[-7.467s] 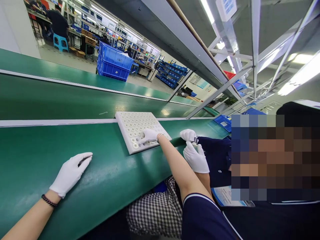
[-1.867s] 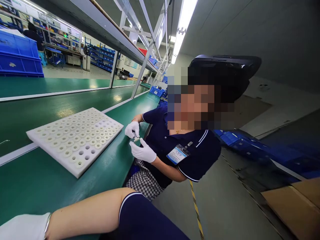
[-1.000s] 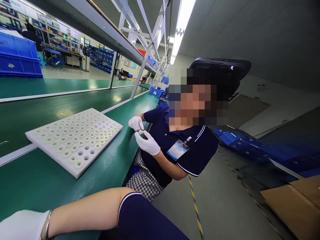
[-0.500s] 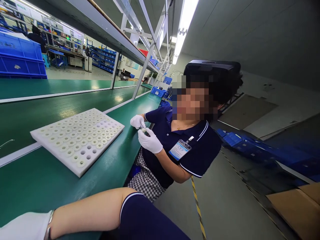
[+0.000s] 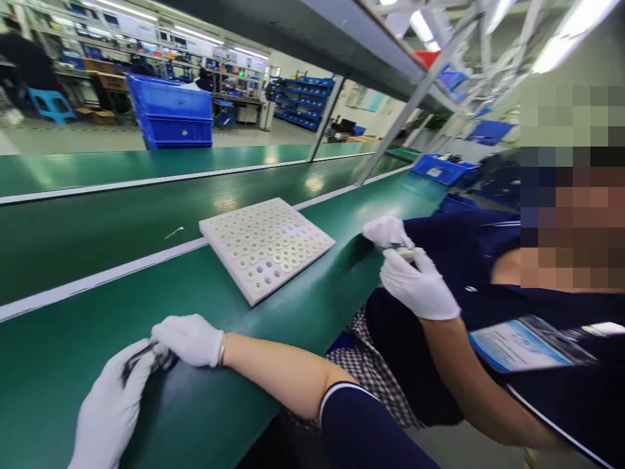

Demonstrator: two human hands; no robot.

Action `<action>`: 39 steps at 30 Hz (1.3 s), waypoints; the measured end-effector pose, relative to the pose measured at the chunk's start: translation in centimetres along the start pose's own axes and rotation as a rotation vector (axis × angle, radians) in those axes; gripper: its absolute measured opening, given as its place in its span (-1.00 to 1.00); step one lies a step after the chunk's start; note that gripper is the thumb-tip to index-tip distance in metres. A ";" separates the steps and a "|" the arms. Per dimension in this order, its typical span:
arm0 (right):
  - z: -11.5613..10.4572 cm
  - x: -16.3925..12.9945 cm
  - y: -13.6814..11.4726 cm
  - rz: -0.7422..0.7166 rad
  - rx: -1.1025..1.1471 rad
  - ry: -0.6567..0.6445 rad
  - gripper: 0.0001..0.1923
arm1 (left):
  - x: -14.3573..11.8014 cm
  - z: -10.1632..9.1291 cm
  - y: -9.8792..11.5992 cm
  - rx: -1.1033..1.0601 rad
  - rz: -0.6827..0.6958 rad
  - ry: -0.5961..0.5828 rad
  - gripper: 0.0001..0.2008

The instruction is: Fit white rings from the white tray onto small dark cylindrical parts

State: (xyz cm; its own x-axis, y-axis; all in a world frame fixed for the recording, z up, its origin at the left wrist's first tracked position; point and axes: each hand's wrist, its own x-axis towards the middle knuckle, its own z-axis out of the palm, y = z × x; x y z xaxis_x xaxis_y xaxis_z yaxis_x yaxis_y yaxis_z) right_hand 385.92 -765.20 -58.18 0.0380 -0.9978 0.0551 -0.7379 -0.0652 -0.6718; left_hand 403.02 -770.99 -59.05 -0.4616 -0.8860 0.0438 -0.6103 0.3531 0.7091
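Green covers the worktop [image 5: 73, 365] across the lower left of the frame, where both gloved hands meet. The left hand [image 5: 114, 407] lies at the bottom left, fingers curled round a small dark part [image 5: 146, 357] whose long axis runs up and to the right. The right hand [image 5: 188, 339] sits just right of it, its grip closed on the part's upper end. A white holed tray [image 5: 266, 244] lies well apart toward frame centre, nearer a co-worker's gloved hands [image 5: 415, 286].
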 end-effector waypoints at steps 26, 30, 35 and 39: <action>0.9 -0.8 0.8 -0.083 0.300 0.230 -0.57 | -0.3 1.1 -0.1 -0.635 0.014 -0.073 -0.63; 1.1 -0.7 0.9 -0.157 0.202 0.302 -0.55 | -0.3 1.0 -0.1 -0.621 0.034 -0.053 -0.63; 1.4 -0.7 1.2 -0.209 0.162 0.327 -0.55 | -0.2 0.6 0.5 -0.649 0.014 -0.066 -0.64; 1.6 -0.5 1.4 -0.244 0.165 0.349 -0.59 | -0.1 0.0 1.1 -0.640 -0.008 -0.073 -0.66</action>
State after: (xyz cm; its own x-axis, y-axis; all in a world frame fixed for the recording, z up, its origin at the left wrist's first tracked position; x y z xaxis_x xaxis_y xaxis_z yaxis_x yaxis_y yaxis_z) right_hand 385.95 -764.84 -60.35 -0.0527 -0.8897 0.4535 -0.6175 -0.3279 -0.7150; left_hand 402.37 -770.51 -58.28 -0.5152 -0.8571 0.0050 -0.1194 0.0776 0.9898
